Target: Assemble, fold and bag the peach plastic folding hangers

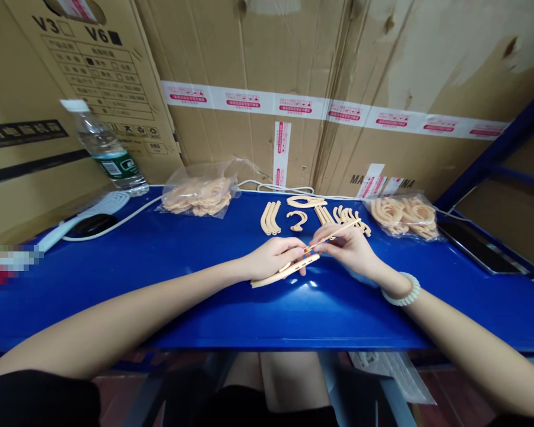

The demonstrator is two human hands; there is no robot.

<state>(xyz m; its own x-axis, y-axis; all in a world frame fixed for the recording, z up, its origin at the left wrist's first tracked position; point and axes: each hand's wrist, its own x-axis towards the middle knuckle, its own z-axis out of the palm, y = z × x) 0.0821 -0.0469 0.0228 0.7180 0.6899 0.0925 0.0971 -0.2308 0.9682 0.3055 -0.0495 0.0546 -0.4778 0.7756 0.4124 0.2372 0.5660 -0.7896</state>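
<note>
My left hand (273,256) is closed around a long beige plastic hanger arm (289,271) with small slots along it, low over the table. In my right hand (355,249) is a second, slimmer beige hanger arm (346,227), pinched and tilted up to the right. The two pieces come together between my fingertips, which partly hide where they meet. Just beyond my hands lie a row of curved beige arms (270,217), a single hook (298,220), a folded hanger-like piece (305,202) and several more hooks (351,218).
Clear bags of beige parts stand at the back left (198,197) and back right (403,216). On the left are a water bottle (111,157) and a white brush-like object (100,204). A dark phone or tablet (478,246) lies right. Cardboard (249,53) walls the blue table (182,320).
</note>
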